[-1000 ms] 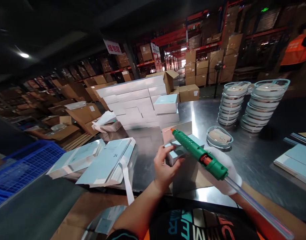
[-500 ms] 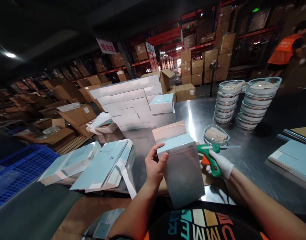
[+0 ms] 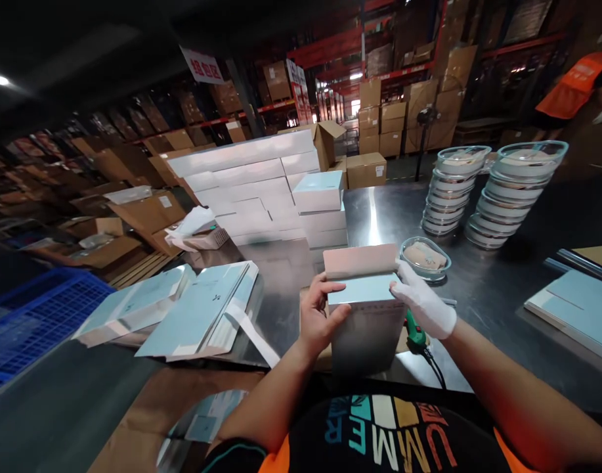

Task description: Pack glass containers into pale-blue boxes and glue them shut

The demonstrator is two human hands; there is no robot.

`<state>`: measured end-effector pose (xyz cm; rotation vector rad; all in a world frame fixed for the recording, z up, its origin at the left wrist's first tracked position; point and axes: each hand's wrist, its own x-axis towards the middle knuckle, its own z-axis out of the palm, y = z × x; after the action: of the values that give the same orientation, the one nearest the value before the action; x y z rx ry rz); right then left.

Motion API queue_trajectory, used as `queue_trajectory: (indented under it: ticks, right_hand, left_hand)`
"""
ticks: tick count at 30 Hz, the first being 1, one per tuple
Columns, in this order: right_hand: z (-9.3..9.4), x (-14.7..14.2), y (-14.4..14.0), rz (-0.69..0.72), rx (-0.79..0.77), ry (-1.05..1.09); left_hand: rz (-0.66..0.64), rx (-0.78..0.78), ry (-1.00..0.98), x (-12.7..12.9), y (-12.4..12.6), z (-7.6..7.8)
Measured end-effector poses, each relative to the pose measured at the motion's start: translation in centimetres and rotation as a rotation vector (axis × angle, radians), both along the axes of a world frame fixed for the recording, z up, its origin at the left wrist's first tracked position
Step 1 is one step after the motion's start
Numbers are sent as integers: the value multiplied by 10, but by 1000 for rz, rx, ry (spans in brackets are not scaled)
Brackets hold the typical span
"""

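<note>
A pale blue cardboard box (image 3: pixel 367 332) stands upright near my body, its open flap (image 3: pixel 360 261) raised on the far side. My bare left hand (image 3: pixel 324 315) grips the box at its upper left edge, thumb on the near face and fingers over the top. At the upper right corner, my white-gloved right hand (image 3: pixel 421 299) holds the box with its fingertips. Below that hand, the green glue gun (image 3: pixel 415 334) lies on the table, partly hidden by the hand and box. Just beyond sits a glass dish with a lid (image 3: pixel 425 257), something beige inside.
White boxes (image 3: pixel 251 197) are stacked at the back. Flat blue cartons (image 3: pixel 202 309) lie on the left, more (image 3: pixel 576 309) on the right. Two stacks of glass dishes (image 3: pixel 512 197) stand at the back right. A blue crate (image 3: pixel 49 322) is at far left; a person in an orange vest (image 3: pixel 576 85) is beyond.
My right hand has let go of the glue gun, which now lies on the table, and has moved onto the box. The box has turned to face me more squarely.
</note>
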<state>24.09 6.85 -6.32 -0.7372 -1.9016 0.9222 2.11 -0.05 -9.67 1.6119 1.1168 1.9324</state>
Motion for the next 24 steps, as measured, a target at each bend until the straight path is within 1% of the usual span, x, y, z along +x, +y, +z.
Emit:
queue_trajectory:
  ticks: [2, 4, 5, 7, 9, 12, 14, 16, 17, 19, 20, 21, 22, 23, 24]
  right_hand:
    - [-4, 7, 0, 36, -12, 14]
    - [-12, 18, -1, 68, 42, 28]
    - [-16, 23, -2, 79, 93, 23]
    - [-21, 29, -5, 97, 180, 21]
    - [-22, 30, -7, 121, 235, 37]
    - [-20, 24, -9, 121, 305, 47]
    - [-19, 17, -13, 131, 396, 8]
    - [-21, 8, -16, 188, 495, -46]
    - [-24, 5, -15, 238, 517, -73]
    - [-30, 2, -5, 309, 481, -120]
    - [-34, 5, 5, 287, 437, -155]
    - [-38, 11, 19, 199, 393, -216]
    - [-42, 20, 36, 59, 354, -289]
    - [-46, 33, 55, -122, 318, -376]
    - [-51, 47, 73, -327, 289, -491]
  left_hand:
    - [22, 91, -35, -2, 3, -4]
    - [-8, 178, -56, -5, 6, -7]
    - [-37, 198, -23, -8, 7, -7]
    - [-86, 205, 112, -14, 8, -5]
    - [-99, 205, 229, -23, 9, 1]
    - [-139, 198, 376, -36, 5, 19]
    - [-182, 137, 602, -38, -1, 37]
    - [-218, 48, 875, -34, -9, 56]
    - [-226, 9, 988, -30, -14, 64]
    - [-229, -37, 1121, -25, -23, 76]
    - [-221, -39, 1139, -26, -26, 80]
    - [-184, -29, 1111, -30, -29, 82]
    - [-110, -3, 1028, -37, -30, 83]
    - [1, 38, 885, -46, -30, 82]
    - [136, 84, 691, -58, -28, 80]
